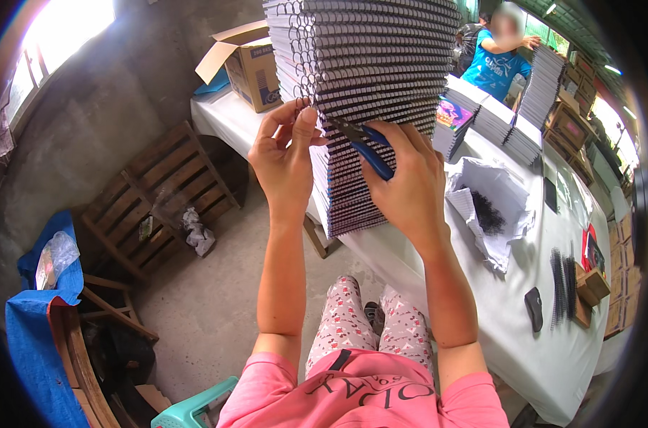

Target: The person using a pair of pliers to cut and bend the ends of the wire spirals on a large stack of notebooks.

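Observation:
A tall stack of spiral-bound notebooks rises in front of me, with black binding coils along the side facing me. My right hand is closed around blue-handled wire cutters. Their jaws point left, against the coils at the stack's left corner. At that corner my left hand is closed, thumb and fingertips pinching at the end of a binding coil. The exact spot between the fingertips is small and partly hidden.
An open cardboard box stands behind on the white-covered table. Crumpled white paper holds black scraps; loose coils lie by wooden blocks. A person in blue handles another stack. A teal stool is lower left.

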The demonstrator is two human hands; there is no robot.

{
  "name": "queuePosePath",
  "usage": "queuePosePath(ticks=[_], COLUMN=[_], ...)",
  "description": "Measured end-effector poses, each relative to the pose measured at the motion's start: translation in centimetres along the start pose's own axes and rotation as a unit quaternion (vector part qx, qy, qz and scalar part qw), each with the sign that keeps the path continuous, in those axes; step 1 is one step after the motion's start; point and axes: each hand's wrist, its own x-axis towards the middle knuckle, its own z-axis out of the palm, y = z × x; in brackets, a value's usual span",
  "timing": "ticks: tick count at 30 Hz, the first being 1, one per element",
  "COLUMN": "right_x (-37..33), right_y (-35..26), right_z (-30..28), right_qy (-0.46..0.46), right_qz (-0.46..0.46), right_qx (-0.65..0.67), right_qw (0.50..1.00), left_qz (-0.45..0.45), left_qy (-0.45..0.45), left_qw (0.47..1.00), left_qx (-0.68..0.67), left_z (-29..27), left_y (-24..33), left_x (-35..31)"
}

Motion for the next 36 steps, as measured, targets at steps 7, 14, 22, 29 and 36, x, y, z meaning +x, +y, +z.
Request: queuePosePath(ticks=[7,14,22,29,36], right_x=[0.3,0.2,0.7,1.0,1.1], right_y=[-0.5,0.5,-0.7,-1.6,-1.1], right_z=[0.7,0.3,-0.5,0.3,0.3], right_qy=[-0.042,-0.075,0.028,0.01,-0.048], right_qz=[0.041,0.054,-0.021,-0.021,0.026], right_qx=[0.095,0.074,-0.025,-0.034,-0.038], right_qw=[0.994,0.993,0.999,0.999,0.998], left_qz=[-0.008,0.004,0.005,0.001,0.282], left_qy=[-0.005,0.005,-0.005,-0.001,0.075], left_qw=[1.0,0.999,1.0,0.999,0.921], left_qx=[0.006,0.032,0.027,0.037,0.257], left_z=[-0.2,-0.3,-0.5,-0.6,-0.5], left_y=[0.1,-0.2,0.1,0.5,0.4], left_x=[0.0,0.1,0.1,-0.3,-1.3])
